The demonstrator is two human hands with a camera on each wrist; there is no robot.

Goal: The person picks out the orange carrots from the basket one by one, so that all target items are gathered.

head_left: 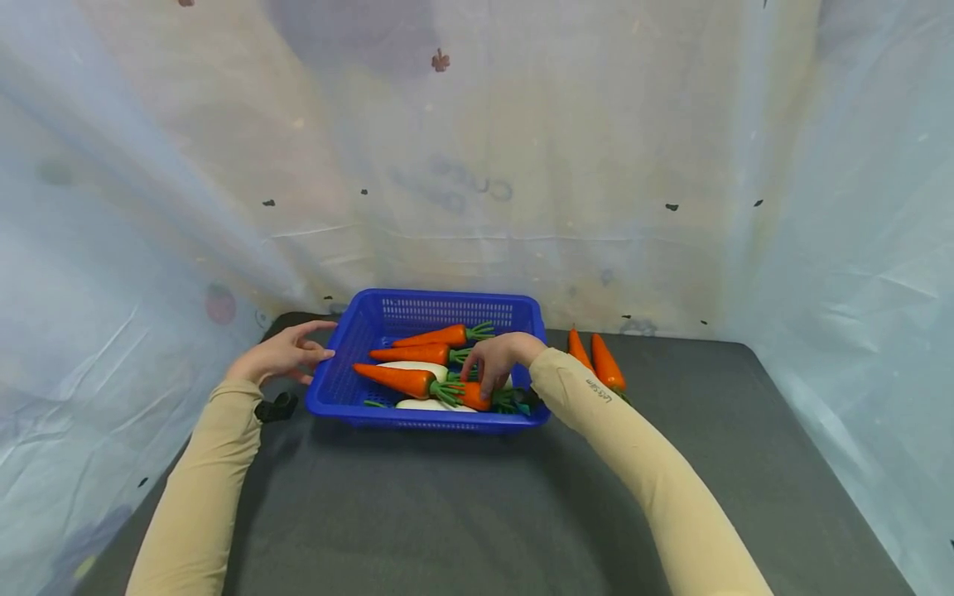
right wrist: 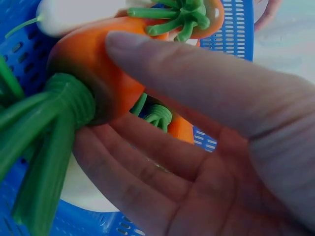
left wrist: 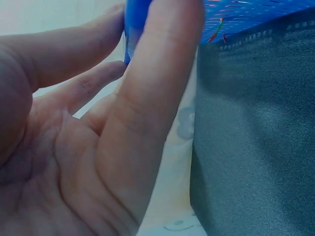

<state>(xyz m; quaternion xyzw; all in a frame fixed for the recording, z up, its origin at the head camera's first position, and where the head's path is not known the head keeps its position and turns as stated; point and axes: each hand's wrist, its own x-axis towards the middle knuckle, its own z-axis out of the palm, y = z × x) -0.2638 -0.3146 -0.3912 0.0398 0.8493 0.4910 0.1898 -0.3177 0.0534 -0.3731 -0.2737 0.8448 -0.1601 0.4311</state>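
A blue plastic basket (head_left: 339,410) holds several orange carrots with green stems, among them a carrot (head_left: 395,379) lying across the front, and white radishes (head_left: 425,405) beneath them. At the basket's left rim is my left hand (head_left: 279,354), its thumb and fingers pinching the blue edge in the left wrist view. Inside the basket's right half, my right hand (head_left: 495,360) grips a carrot (right wrist: 93,59) near its stem end. Its thumb lies over the top while the other fingers reach underneath. Much of that carrot's body is hidden behind the hand.
Two more carrots (head_left: 607,362) lie on the dark grey table (head_left: 417,513) right of the basket, partly behind the right sleeve. A pale printed plastic sheet (head_left: 566,165) hangs behind the table and along both sides. A black device (head_left: 277,407) sits at the left wrist.
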